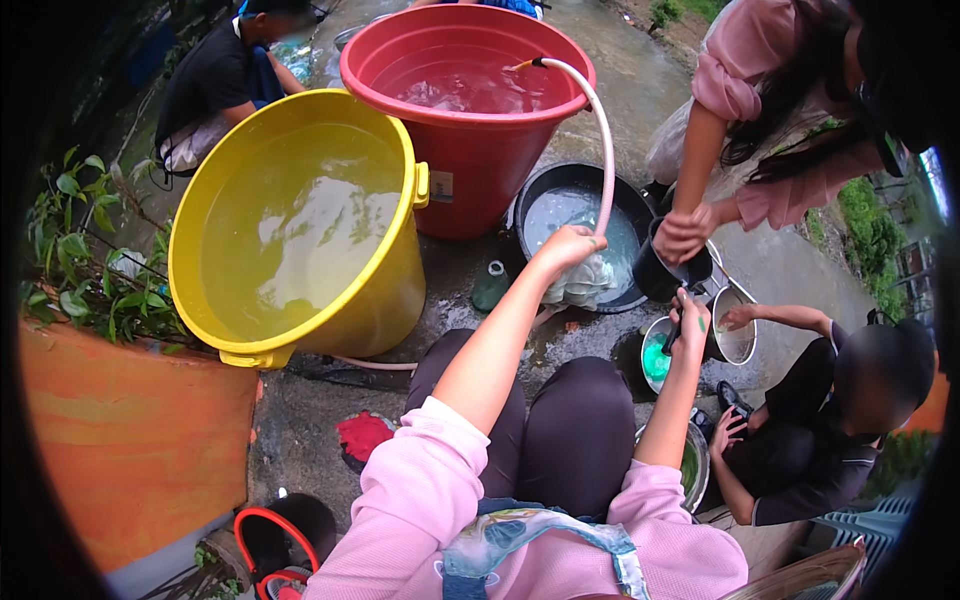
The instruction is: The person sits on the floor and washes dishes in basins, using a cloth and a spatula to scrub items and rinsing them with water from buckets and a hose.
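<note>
My left hand (pixel 568 249) is closed around a pale pink hose (pixel 606 161). The hose arches up over the rim of a red plastic tub (pixel 480 169), and its dark end points into the water there. Below that hand, a wet whitish cloth (pixel 583 283) lies at the edge of a black basin (pixel 534 196) holding cloudy water. My right hand (pixel 691 328) grips the handle of a black plastic dipper (pixel 652 271). Another person's clasped hands (pixel 686 231) are at the dipper's mouth, partly inside it. Green smudges mark both my hands.
A yellow tub (pixel 386 315) full of water stands left of the red one. A glass bottle (pixel 490 289) stands near the basin. At right are a bowl with green contents (pixel 657 364) and a pot (pixel 739 341) with a crouching person's hand in it. Red cloth (pixel 364 435) lies at left.
</note>
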`<state>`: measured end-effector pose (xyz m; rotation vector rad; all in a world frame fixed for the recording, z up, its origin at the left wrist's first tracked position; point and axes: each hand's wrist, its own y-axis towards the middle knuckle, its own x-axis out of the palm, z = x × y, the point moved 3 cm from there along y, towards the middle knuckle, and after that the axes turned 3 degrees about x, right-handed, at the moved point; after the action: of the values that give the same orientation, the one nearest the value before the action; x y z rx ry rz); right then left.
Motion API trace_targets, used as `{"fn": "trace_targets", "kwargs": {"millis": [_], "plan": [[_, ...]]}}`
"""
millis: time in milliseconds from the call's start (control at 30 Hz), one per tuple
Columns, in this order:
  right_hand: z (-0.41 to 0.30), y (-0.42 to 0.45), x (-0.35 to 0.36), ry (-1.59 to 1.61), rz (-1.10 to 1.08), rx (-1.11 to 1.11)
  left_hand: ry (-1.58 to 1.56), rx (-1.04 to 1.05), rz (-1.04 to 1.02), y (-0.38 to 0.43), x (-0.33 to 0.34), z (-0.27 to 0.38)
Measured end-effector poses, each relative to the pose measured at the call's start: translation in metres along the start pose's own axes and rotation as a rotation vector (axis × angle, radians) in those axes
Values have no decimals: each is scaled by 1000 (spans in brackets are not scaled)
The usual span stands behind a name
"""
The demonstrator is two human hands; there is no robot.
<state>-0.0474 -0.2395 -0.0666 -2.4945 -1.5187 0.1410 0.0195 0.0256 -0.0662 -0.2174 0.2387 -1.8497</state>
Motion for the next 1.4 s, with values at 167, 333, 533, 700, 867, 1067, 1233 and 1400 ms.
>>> {"fn": "trace_targets", "kwargs": {"millis": [167,333,533,700,867,1067,1233,1400], "plan": [[6,2,-9,19,44,59,603,38,126,-18,16,11],[16,6,-6,-35,23,40,673,37,44,-12,31,-10],[11,5,-8,-13,37,45,743,0,-7,-4,51,-30],[15,8,-13,20,25,47,797,-4,-118,-13,69,-28],[17,8,-16,-18,72,58,818,-4,-75,-18,72,-27],[20,3,-10,-35,58,73,860,21,-91,-24,86,-28],[22,2,-7,-20,34,105,870,18,-92,-29,90,-28],[26,4,-10,-31,37,97,887,31,-102,-28,94,-29]]}}
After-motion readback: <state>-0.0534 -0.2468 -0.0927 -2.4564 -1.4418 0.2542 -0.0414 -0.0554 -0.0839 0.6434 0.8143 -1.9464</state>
